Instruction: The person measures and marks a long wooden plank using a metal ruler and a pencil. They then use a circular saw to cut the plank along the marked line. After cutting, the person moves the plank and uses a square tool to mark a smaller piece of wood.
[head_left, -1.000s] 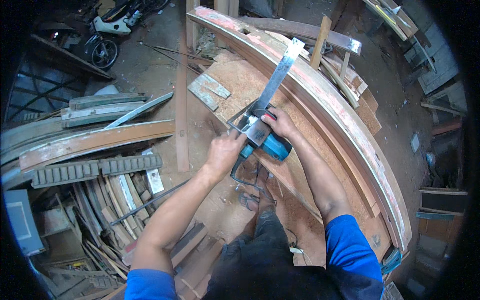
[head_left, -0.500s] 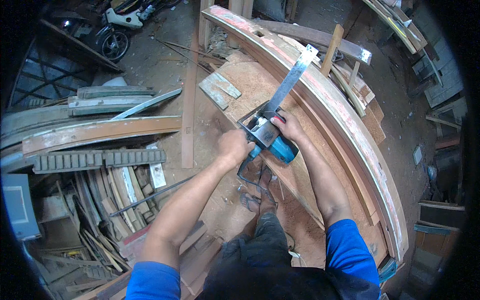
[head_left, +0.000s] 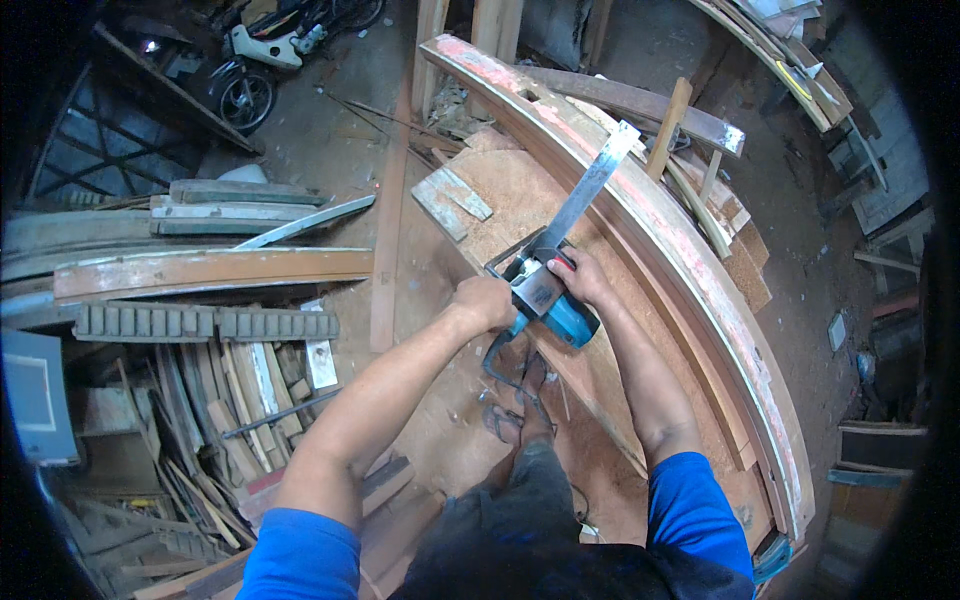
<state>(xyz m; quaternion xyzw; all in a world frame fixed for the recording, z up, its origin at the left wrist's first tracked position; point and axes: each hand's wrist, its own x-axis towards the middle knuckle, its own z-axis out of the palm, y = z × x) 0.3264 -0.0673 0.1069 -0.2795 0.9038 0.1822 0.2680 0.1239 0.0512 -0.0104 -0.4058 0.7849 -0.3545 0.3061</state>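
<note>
A teal and black electric chainsaw (head_left: 568,320), its long silver bar pointing away and to the right, is held over a sawdust-covered plywood surface (head_left: 600,380). My left hand (head_left: 485,300) is closed on the saw at its left side, with the fingertips partly hidden. My right hand (head_left: 582,277) grips the saw's upper right, near a red part. The bar's far end overlaps, from this view, a long curved timber beam (head_left: 715,270) with flaking pink and white paint; whether they touch I cannot tell. A notched, weathered board piece (head_left: 440,200) lies at the surface's left edge.
Curved planks (head_left: 200,270) and piles of offcuts (head_left: 240,420) cover the left floor. Boards (head_left: 670,120) lean behind the beam. A scooter (head_left: 262,60) stands at the upper left. My legs and sandalled feet show below the saw, near a cable.
The scene has shifted right and down in view. The saw and both hands appear slightly farther right and lower, and my left wrist is angled more to the right. Both hands still hold the saw.
</note>
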